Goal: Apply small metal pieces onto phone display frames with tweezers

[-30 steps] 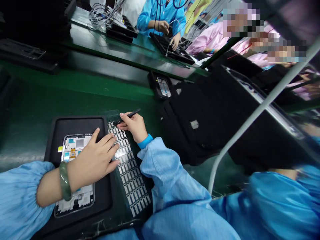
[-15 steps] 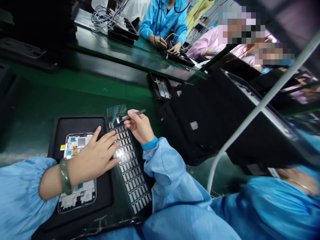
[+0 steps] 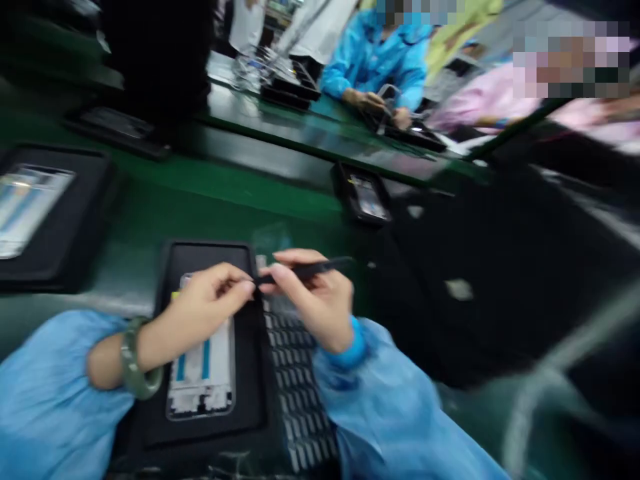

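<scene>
The view is smeared by motion. My right hand [image 3: 320,303] grips black tweezers [image 3: 310,269] that point left. My left hand [image 3: 210,303] is raised over the black tray [image 3: 250,373], its fingertips pinched together at the tweezers' tip; whatever sits between them is too small to make out. Under the hands lies a phone frame [image 3: 203,380] in the tray. A sheet of small grey stickers [image 3: 300,393] lies beside the tray on the right, below my right wrist. A clear film flap [image 3: 273,240] sticks up at the sheet's far end.
Another black tray with a phone frame [image 3: 45,213] sits on the green belt [image 3: 150,200] at the left. A small tray with a part [image 3: 363,197] lies farther back. Black mats [image 3: 475,280] cover the right side. People in blue and pink coats [image 3: 380,63] work at the far bench.
My left hand lifted off the sticker sheet and came up to pinch at the tweezers' tip. My right hand drew the tweezers back toward the tray. The camera swung left.
</scene>
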Demonstrator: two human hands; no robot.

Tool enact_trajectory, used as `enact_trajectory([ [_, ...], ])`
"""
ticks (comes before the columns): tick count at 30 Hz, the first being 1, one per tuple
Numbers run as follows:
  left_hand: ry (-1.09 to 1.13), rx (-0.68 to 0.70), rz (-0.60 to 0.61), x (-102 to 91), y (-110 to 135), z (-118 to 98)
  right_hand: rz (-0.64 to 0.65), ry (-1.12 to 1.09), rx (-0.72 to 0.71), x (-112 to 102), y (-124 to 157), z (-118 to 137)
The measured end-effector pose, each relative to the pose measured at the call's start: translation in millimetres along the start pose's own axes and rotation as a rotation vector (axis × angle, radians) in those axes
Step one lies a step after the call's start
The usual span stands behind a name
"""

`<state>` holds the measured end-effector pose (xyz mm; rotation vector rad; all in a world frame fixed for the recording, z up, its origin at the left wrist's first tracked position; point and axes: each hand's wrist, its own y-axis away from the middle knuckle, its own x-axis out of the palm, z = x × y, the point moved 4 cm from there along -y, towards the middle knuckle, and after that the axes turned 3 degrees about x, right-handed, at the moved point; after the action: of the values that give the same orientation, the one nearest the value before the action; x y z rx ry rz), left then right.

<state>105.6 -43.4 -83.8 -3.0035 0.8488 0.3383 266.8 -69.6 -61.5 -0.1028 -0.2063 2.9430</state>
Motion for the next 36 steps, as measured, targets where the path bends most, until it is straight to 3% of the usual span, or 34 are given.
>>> enact_trajectory([
  [4,-0.059,-0.016,0.064,1.6,0,0,-0.017,0.304,-0.158,-11,-3,7],
  [9,-0.106,-0.03,0.087,-12.8,8,-2,0.187,0.494,-0.275,-2,-13,8],
  [12,-0.136,-0.025,0.133,-26.1,17,-9,0.26,0.403,-0.173,14,-8,12],
  [17,-0.194,-0.041,0.263,-49.9,21,-7,0.231,0.069,0.201,34,-10,0],
  [21,-0.309,0.009,0.145,-71.9,27,9,0.133,-0.205,0.335,41,-22,-20],
  [24,-0.434,0.113,0.119,-81.1,36,26,0.097,-0.283,0.38,47,-27,-37],
  [28,-0.782,0.309,0.158,-81.4,45,47,0.126,-0.289,0.425,57,-28,-51],
  [36,-0.905,0.368,0.152,-77.1,51,53,0.205,-0.283,0.441,65,-25,-54],
])
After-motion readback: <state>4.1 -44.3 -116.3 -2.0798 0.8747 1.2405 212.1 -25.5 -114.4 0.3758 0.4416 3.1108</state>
